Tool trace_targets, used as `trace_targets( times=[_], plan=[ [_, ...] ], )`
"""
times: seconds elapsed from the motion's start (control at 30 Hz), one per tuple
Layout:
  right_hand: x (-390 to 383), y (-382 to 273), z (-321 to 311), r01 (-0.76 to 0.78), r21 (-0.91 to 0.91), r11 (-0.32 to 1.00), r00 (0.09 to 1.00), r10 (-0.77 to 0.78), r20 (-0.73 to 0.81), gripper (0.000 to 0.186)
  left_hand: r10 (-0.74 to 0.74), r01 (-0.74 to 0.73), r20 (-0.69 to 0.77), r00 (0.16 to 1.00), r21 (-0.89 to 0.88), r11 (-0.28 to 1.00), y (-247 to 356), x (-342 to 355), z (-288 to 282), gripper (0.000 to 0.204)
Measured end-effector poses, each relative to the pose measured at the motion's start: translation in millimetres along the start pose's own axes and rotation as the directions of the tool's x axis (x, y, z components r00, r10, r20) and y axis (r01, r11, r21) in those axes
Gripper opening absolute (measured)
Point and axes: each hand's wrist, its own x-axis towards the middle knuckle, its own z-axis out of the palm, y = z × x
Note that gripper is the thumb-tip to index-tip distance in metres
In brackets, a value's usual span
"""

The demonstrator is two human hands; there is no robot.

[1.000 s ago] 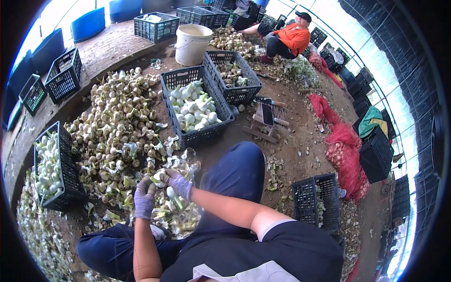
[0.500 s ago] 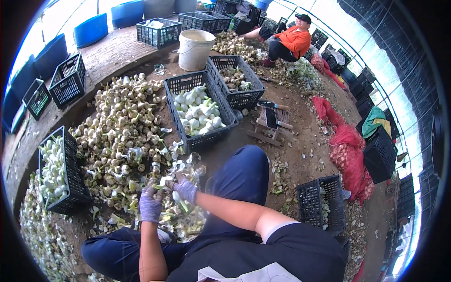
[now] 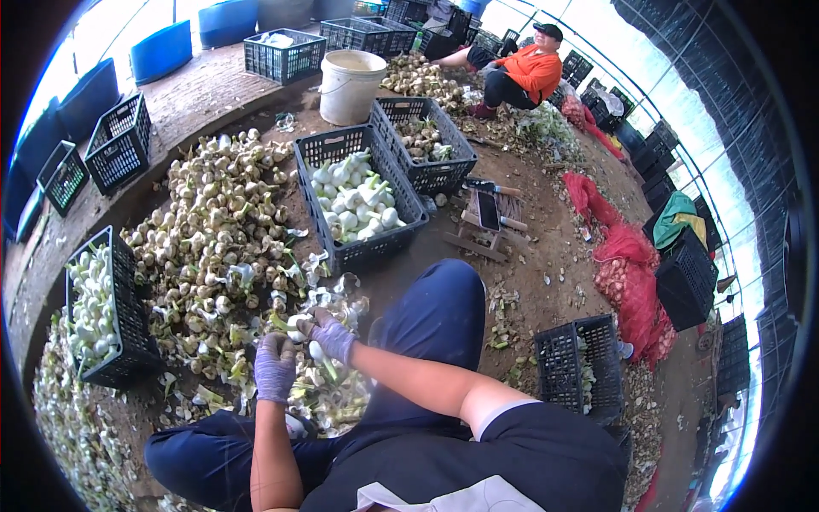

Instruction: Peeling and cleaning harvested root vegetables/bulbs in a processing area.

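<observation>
Between my two gloved hands is a whitish garlic bulb [image 3: 297, 328]. My left hand [image 3: 275, 365], in a purple-grey glove, is closed on it from the left and below. My right hand [image 3: 329, 334], gloved alike, pinches at it from the right; its fingertips are partly hidden. A second pale bulb [image 3: 316, 351] with a green stem shows just under my right hand. Both hands are over a litter of peeled skins and cut stems [image 3: 328, 397] beside my bent knee. Left of them spreads a large heap of unpeeled garlic [image 3: 223, 226].
Ahead stands a black crate of clean white garlic [image 3: 358, 200], beside a crate of rougher bulbs [image 3: 426, 145] and a white bucket [image 3: 350, 85]. Another filled crate [image 3: 98, 307] tilts at the left. A low stool [image 3: 486, 226] bears a phone. Red net sacks [image 3: 631, 277] lie right; a person in orange [image 3: 533, 72] sits far back.
My hands stay close together on the bulb, with my right hand shifted slightly left and downward. The whole view has moved a little; crates and heap stand as before.
</observation>
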Motion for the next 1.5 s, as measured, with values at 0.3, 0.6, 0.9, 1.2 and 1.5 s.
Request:
trace_targets(
  times=[0.3, 0.6, 0.9, 1.2, 1.5],
  plan=[
    [-3.8, -5.6, 3.5, 0.014, -0.059, 0.998, 1.0, -0.014, -0.006, 0.048, -0.007, 0.007, 0.039, 0.999, -0.002, 1.0, -3.0, 0.5, -5.8, 0.01],
    [-3.6, -6.4, 0.5, 0.034, 0.187, 0.982, 0.994, -0.052, 0.096, 0.041, 0.041, -0.04, 0.045, 0.998, -0.031, 0.999, -0.3, 4.4, -9.9, 0.01],
    [-5.3, -12.9, -0.6, 0.017, 0.307, 0.952, 0.96, -0.102, 0.261, 0.054, -0.078, 0.084, 0.053, 0.996, -0.112, 0.99, -18.4, 8.5, -3.8, 0.014],
    [-20.1, -31.8, -2.0, -0.13, 0.442, 0.888, 0.918, -0.061, 0.393, 0.056, -0.091, 0.068, 0.125, 0.988, 0.177, 0.982, 9.5, 6.2, -23.9, 0.03],
    [-4.9, -23.4, -9.4, 0.169, -0.003, 0.986, 0.986, -0.169, 0.001, 0.05, 0.033, -0.017, 0.088, 0.996, -0.177, 0.984, 22.3, 9.8, -19.9, 0.052]
  ],
)
